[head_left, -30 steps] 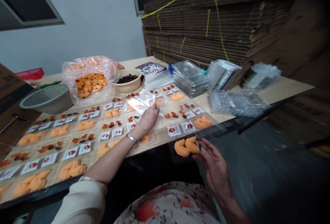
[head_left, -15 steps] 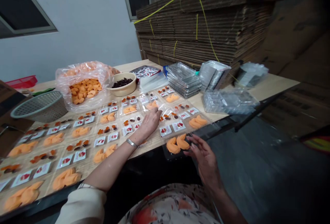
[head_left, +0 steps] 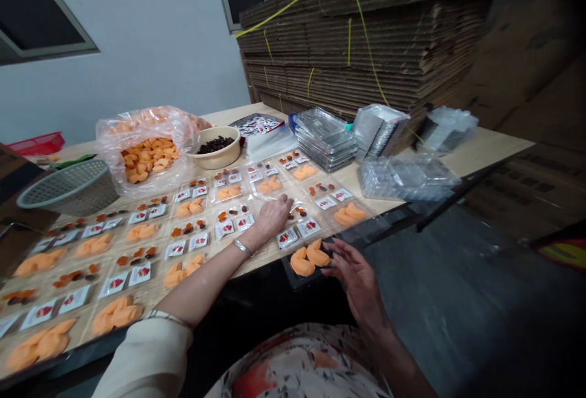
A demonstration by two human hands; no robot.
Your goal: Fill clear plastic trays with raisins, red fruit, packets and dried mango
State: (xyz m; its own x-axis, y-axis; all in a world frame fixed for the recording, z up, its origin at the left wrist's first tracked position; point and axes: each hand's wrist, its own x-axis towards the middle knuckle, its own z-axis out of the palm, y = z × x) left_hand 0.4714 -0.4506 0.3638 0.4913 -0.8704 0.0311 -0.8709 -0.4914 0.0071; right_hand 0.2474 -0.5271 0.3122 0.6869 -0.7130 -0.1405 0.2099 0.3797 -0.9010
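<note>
Over a wooden table [head_left: 485, 149] seen from the head camera, two hands work well apart. The left hand [head_left: 273, 217], a metal bracelet [head_left: 242, 248] at its wrist, reaches forward palm down, fingers loosely curled. Its fingertips [head_left: 287, 201] come down among clear plastic trays [head_left: 315, 206], beside small orange and dark fruit pieces [head_left: 300, 210]; whether they pinch anything is too hard to tell. The right hand [head_left: 352, 279] hangs open with its fingers spread, just beside a dark-edged tray [head_left: 293, 279] at the table's edge, which holds orange slices [head_left: 304, 260]. Printed sachets [head_left: 287, 238] lie close by (red and white, in pairs). Farther back stand a bowl of raisins [head_left: 214, 148], a plastic bag of orange slices [head_left: 141, 151], a gray basket [head_left: 68, 188], stacked clear trays [head_left: 325, 140] and flattened cardboard [head_left: 361, 44].
</note>
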